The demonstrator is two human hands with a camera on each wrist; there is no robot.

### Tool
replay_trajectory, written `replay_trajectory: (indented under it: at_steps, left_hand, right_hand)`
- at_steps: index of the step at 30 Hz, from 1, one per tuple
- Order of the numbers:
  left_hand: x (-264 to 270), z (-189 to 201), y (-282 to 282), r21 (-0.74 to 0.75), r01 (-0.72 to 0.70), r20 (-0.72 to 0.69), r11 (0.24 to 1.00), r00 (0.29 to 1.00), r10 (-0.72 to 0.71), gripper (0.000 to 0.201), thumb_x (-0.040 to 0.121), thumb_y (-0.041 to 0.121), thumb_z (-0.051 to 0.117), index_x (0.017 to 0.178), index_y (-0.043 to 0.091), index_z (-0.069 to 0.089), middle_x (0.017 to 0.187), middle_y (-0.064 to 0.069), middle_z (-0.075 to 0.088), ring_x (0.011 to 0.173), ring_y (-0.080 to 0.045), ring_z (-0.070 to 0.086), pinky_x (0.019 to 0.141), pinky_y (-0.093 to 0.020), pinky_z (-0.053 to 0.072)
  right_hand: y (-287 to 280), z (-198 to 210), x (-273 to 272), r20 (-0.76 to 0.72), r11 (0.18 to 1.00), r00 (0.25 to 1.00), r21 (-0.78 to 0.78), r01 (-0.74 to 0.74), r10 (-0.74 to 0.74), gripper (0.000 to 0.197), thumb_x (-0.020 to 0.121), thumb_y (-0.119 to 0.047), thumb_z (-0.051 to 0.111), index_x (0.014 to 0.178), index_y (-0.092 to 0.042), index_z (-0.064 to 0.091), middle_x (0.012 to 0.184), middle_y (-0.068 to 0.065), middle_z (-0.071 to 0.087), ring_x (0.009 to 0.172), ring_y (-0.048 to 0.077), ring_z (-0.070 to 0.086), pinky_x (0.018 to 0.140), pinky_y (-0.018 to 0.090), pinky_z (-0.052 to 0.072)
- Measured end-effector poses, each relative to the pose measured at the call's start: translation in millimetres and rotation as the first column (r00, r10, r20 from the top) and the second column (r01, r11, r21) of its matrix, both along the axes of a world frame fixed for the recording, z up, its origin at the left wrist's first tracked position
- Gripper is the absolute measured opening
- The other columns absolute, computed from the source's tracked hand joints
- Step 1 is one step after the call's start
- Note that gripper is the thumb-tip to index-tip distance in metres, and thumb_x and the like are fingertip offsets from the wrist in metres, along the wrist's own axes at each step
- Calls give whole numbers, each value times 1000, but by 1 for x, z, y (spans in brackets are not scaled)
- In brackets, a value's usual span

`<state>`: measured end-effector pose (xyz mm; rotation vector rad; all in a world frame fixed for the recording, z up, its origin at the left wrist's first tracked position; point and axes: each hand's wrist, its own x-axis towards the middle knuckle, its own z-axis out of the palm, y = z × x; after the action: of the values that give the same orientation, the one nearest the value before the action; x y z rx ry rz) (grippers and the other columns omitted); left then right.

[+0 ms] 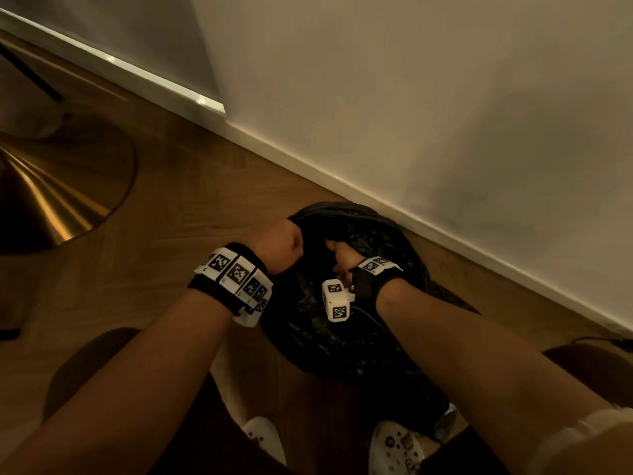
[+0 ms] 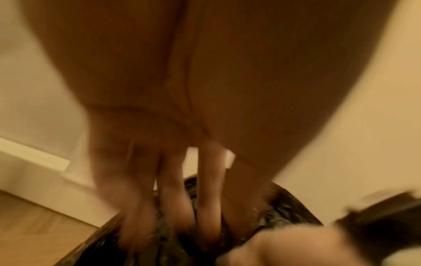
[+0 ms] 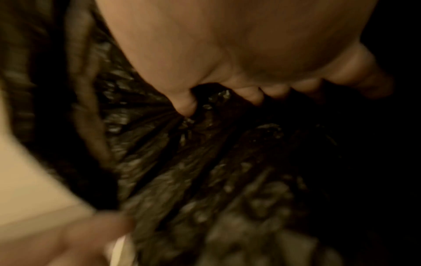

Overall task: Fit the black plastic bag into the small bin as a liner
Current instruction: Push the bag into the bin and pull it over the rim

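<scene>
The black plastic bag (image 1: 380, 234) is spread over the small round bin on the floor by the wall, and the bin itself is hidden under it. My left hand (image 1: 286, 243) grips the bag's edge at the far left rim; in the blurred left wrist view its fingers (image 2: 173, 212) dig down into the crinkled bag (image 2: 287, 207). My right hand (image 1: 340, 253) is just right of it, over the opening. There its thumb and fingers (image 3: 250, 95) pinch a gathered fold of the bag (image 3: 182, 162).
A white wall (image 1: 428, 97) with a skirting board (image 1: 342, 181) runs right behind the bin. A round brass base (image 1: 54, 190) stands on the wooden floor (image 1: 205, 200) at the left. My white clogs (image 1: 394, 447) are just in front of the bin.
</scene>
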<state>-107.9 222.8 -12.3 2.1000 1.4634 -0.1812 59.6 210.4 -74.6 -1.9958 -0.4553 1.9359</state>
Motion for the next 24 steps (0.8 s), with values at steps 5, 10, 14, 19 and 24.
replay_trajectory:
  at_steps: [5, 10, 14, 19, 24]
  left_hand:
    - [3, -20, 12, -37, -99, 64, 994, 993, 101, 63, 87, 29, 64, 142, 17, 37, 135, -12, 53, 114, -29, 59, 94, -43, 52]
    - [8, -32, 10, -64, -210, 81, 976, 973, 215, 29, 95, 20, 50, 119, 5, 56, 118, -18, 63, 99, -31, 62, 78, -32, 47]
    - [7, -14, 10, -140, -190, 156, 972, 965, 211, 28, 97, 18, 47, 117, 3, 58, 115, -15, 64, 96, -28, 61, 77, -30, 48]
    - [-13, 25, 13, -32, -179, 251, 983, 951, 182, 32, 95, 15, 52, 126, 10, 58, 124, -9, 61, 108, -25, 59, 80, -25, 41]
    - [-22, 40, 7, 17, -149, 238, 989, 961, 140, 30, 93, 13, 56, 123, 10, 59, 126, -10, 59, 115, -27, 56, 83, -23, 36]
  right_hand:
    - [3, 25, 12, -180, 998, 983, -48, 31, -39, 77, 92, -55, 51, 154, -16, 25, 152, 23, 36, 131, 46, 43, 74, 52, 49]
    - [-13, 17, 17, -330, 966, 908, -115, 231, -256, 72, 97, -51, 46, 150, -5, 30, 152, 23, 35, 134, 47, 40, 75, 57, 44]
    - [-18, 1, 12, -324, 960, 905, -47, 276, -276, 74, 91, -54, 52, 147, -7, 36, 147, 22, 43, 128, 47, 47, 78, 51, 49]
    - [-10, 11, 14, -341, 947, 888, -19, 322, -309, 58, 100, -41, 48, 151, -17, 33, 138, 19, 50, 122, 42, 52, 92, 49, 43]
    - [-4, 16, 18, -264, 953, 927, 68, 294, -267, 50, 104, -32, 44, 149, -14, 36, 154, 19, 37, 143, 33, 35, 106, 39, 37]
